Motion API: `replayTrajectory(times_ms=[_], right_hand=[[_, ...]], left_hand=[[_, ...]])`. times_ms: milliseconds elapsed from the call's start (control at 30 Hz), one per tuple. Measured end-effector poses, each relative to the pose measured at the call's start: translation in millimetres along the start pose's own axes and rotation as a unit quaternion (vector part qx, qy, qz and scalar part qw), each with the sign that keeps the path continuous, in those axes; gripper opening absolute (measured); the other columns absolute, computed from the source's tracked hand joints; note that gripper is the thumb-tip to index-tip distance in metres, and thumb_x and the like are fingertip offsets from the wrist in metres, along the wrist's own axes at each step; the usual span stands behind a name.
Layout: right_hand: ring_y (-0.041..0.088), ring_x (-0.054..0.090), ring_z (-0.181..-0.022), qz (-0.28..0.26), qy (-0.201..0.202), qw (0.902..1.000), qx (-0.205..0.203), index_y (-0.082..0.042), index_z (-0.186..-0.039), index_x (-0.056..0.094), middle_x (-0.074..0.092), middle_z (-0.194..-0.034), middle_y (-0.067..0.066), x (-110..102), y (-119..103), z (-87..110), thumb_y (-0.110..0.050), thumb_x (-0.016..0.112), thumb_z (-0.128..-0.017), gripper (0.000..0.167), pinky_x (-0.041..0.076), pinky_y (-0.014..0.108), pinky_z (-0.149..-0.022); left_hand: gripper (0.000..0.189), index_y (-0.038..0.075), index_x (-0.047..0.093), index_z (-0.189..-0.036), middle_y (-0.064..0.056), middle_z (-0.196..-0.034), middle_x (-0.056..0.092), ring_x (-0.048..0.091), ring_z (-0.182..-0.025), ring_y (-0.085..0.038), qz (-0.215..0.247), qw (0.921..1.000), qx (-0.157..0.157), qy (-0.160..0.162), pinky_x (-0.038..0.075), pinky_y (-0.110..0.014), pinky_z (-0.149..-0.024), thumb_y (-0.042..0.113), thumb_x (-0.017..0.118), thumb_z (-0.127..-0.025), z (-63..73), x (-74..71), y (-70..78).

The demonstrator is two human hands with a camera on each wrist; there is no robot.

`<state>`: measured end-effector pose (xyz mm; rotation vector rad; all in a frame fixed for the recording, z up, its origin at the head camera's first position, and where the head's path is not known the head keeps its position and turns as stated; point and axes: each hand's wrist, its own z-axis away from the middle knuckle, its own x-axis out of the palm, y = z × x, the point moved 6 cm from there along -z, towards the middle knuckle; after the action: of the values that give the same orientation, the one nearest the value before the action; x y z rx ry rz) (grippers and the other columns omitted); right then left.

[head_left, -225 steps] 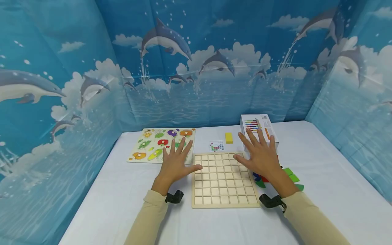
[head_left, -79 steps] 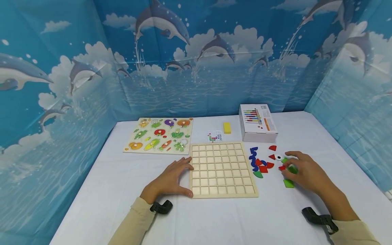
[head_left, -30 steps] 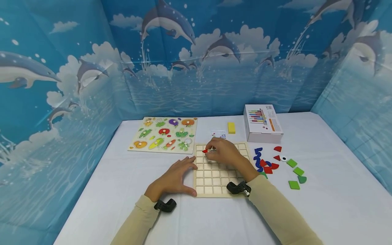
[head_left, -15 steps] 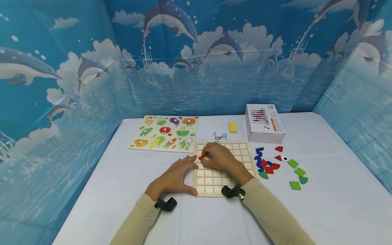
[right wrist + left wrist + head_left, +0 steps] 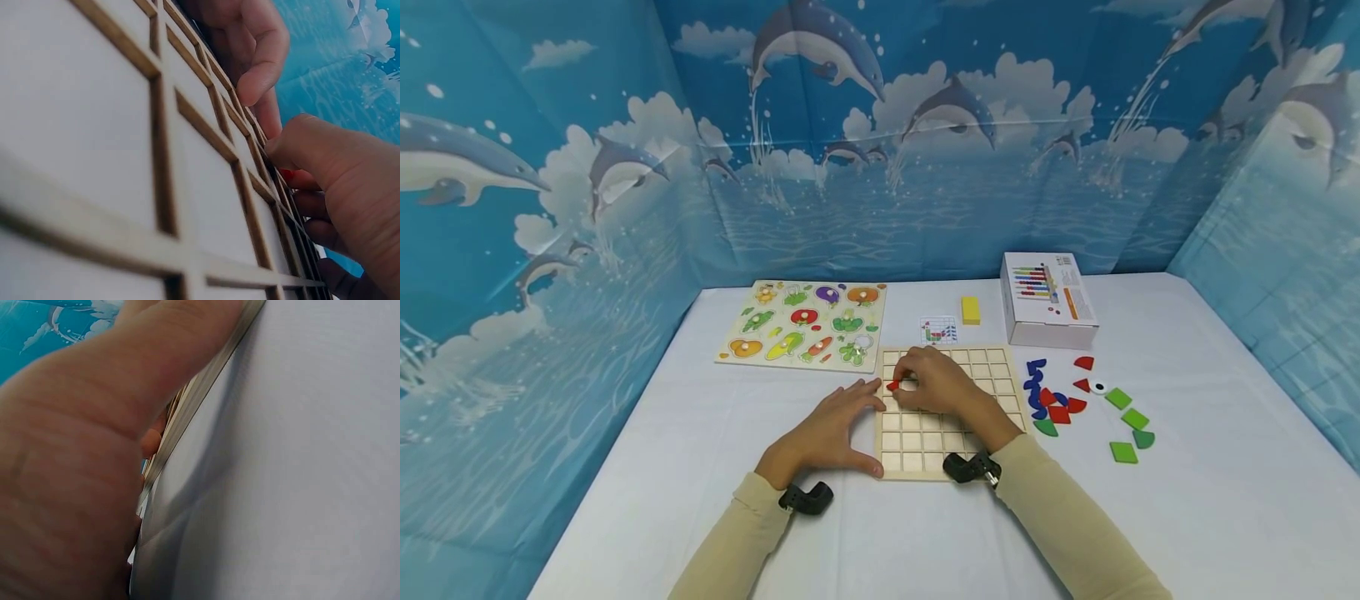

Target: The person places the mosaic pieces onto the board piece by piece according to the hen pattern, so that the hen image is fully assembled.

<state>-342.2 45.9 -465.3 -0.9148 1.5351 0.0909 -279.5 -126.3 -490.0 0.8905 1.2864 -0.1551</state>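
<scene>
A light wooden board [image 5: 932,462] divided into square cells lies flat in the middle of the white table. My right hand [image 5: 940,383] reaches over its upper left part and pinches a small red piece [image 5: 892,386] at a cell near the left edge. Most of that piece is hidden by the fingers; in the right wrist view only a red sliver [image 5: 286,174] shows. Along the board's left edge, my left hand [image 5: 823,437] rests with thumb and fingers spread, fingertips on the rim. The left wrist view shows its thumb [image 5: 181,337] against the board's side.
Right of the board lie loose blue pieces [image 5: 1033,387], red pieces [image 5: 1058,415], green pieces [image 5: 1123,452] and a white ring [image 5: 1098,387]. Behind it are a pattern card [image 5: 938,330], a yellow block [image 5: 971,311], a white box [image 5: 1048,333] and a vegetable puzzle [image 5: 752,358].
My right hand went from the loose pieces at right to the board's upper left with the red piece, then slightly nearer. My left hand came down to the board's left edge and stays there.
</scene>
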Motion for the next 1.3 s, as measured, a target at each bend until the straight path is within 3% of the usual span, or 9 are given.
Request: replayTrajectory(times_ms=[533,933,1300], right_hand=[[0.016,0.050,-0.085,-0.025,0.003,0.9996,-0.011,-0.017,-0.099,0.071,0.060,-0.090,-0.006,0.0,-1.8,1.5,-0.027,0.080,-0.082,0.021,0.045,0.035,-0.074],[0.018,0.049,-0.083,-0.030,0.012,0.9991,-0.027,-0.016,-0.093,0.070,0.061,-0.090,-0.003,-4.2,-5.2,2.0,-0.023,0.077,-0.083,0.014,0.044,0.037,-0.073],[0.018,0.048,-0.085,-0.065,0.011,0.9978,-0.012,-0.018,-0.091,0.070,0.061,-0.093,-0.004,-1.2,0.6,0.9,-0.022,0.079,-0.083,0.013,0.040,0.041,-0.075]], left_hand=[[0.092,0.026,0.050,-0.136,0.003,-0.167,0.021,0.011,-0.153,-0.021,0.004,1.0000,-0.005,0.000,0.008,-0.041,-0.123,0.077,0.079,-0.065,0.9,0.5,-0.7],[0.090,0.025,0.050,-0.137,0.003,-0.167,0.020,0.010,-0.153,-0.020,0.006,1.0000,0.000,-0.002,0.007,-0.041,-0.123,0.073,0.080,-0.067,0.0,-0.5,0.8],[0.090,0.024,0.050,-0.137,0.003,-0.167,0.020,0.010,-0.154,-0.020,0.007,1.0000,-0.004,-0.004,0.007,-0.041,-0.123,0.072,0.080,-0.068,-0.1,-1.9,1.8]])
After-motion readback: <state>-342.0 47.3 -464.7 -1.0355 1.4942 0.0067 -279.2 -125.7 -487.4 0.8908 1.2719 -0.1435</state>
